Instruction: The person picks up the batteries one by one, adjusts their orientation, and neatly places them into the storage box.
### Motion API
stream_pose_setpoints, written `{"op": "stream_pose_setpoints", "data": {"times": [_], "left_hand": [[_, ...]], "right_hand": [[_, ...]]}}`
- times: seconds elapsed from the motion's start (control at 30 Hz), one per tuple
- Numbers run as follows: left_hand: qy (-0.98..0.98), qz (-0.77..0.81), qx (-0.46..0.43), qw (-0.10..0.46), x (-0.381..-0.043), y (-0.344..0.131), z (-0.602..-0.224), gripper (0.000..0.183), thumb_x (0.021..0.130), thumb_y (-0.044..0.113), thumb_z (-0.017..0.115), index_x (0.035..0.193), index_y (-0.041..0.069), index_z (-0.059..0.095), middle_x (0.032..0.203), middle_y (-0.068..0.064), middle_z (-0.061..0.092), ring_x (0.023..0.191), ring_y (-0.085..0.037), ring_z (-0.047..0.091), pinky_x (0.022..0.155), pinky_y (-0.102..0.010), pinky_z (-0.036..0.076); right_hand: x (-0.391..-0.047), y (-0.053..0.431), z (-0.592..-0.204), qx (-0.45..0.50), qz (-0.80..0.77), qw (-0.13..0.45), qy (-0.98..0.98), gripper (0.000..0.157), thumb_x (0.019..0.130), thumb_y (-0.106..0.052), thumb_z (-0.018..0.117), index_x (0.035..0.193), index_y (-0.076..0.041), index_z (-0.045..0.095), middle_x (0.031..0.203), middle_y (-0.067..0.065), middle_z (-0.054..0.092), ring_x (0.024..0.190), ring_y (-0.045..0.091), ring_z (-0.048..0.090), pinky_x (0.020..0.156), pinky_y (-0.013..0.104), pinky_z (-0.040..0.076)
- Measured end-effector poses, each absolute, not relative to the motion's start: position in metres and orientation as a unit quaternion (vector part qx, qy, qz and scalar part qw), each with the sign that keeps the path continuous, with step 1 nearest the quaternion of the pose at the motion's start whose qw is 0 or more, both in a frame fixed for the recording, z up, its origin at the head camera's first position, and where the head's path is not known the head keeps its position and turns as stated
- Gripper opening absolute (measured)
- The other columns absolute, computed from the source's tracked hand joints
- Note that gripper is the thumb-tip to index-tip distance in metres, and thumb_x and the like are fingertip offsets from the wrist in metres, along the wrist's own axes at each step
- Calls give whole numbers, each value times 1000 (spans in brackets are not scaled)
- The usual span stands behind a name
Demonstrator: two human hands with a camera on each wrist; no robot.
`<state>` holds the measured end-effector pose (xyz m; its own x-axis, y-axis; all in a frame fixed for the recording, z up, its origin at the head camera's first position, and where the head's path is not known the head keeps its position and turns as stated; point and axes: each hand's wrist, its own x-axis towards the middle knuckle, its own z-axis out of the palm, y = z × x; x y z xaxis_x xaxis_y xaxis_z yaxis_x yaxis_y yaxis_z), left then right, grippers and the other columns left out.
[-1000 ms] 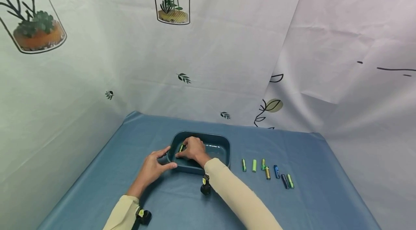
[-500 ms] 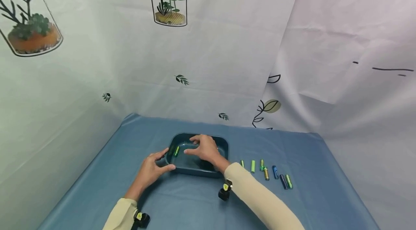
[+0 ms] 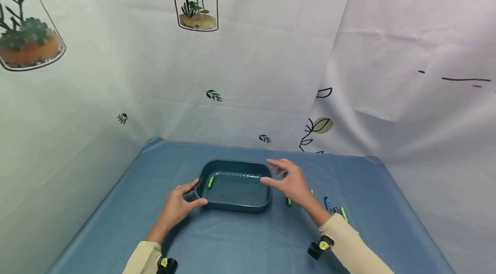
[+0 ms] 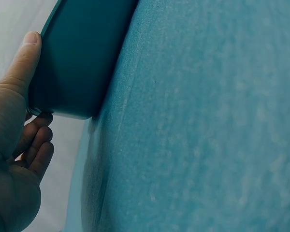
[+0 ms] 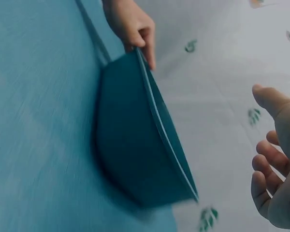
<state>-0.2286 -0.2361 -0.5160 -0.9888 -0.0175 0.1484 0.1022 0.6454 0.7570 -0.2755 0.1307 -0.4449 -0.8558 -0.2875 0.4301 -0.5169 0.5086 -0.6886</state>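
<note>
A dark teal rectangular dish point(image 3: 240, 207) stands on the blue cloth. One green battery point(image 3: 211, 182) lies inside it near the left end. My left hand point(image 3: 179, 205) holds the dish's left end, thumb on the front corner and fingers at the back; in the left wrist view the thumb point(image 4: 25, 63) runs along the rim. My right hand point(image 3: 291, 183) is in the air just past the dish's right rim, thumb and fingers spread with nothing between them. Several batteries lie right of the dish, a blue one point(image 3: 327, 204) and a green one point(image 3: 344, 213) among them, partly hidden by the right hand and forearm.
The blue cloth point(image 3: 217, 244) covers the table. Behind and to the sides hangs a pale curtain point(image 3: 248, 59) printed with plants. Each wrist wears a small black camera, the right one point(image 3: 320, 246) hanging low over the cloth.
My right hand has let go of the green battery in the dish, risen out and moved right over the rim toward the loose batteries. The left hand stays at the dish's left end.
</note>
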Motion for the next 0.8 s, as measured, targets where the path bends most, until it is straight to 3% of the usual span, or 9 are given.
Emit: {"op": "stream_pose_setpoints", "data": {"times": [0.23,0.37,0.8], "left_hand": [[-904,-421,-18,71,-227,-238,-514,88,80,46,86,153,13,50,150,-25,50,134,-46,50,98,-62,49],[-906,-417,-17,66,-226,-238,-513,89,80,47,85,153,13,50,149,-26,51,132,-46,51,97,-62,50],[-904,-423,-16,54,-233,-234,-516,90,80,49,85,154,13,49,151,-26,49,134,-46,50,97,-61,50]], "right_hand": [[-254,205,-460,201,410,188,-870,55,83,-31,88,133,-20,70,109,-2,68,89,12,64,72,28,55],[-242,245,-473,157,392,203,-884,52,83,-26,88,131,-17,71,109,-1,69,89,15,64,71,27,54],[-225,337,-500,78,339,168,-922,52,87,-28,85,133,-10,69,107,10,68,91,22,63,68,23,53]]}}
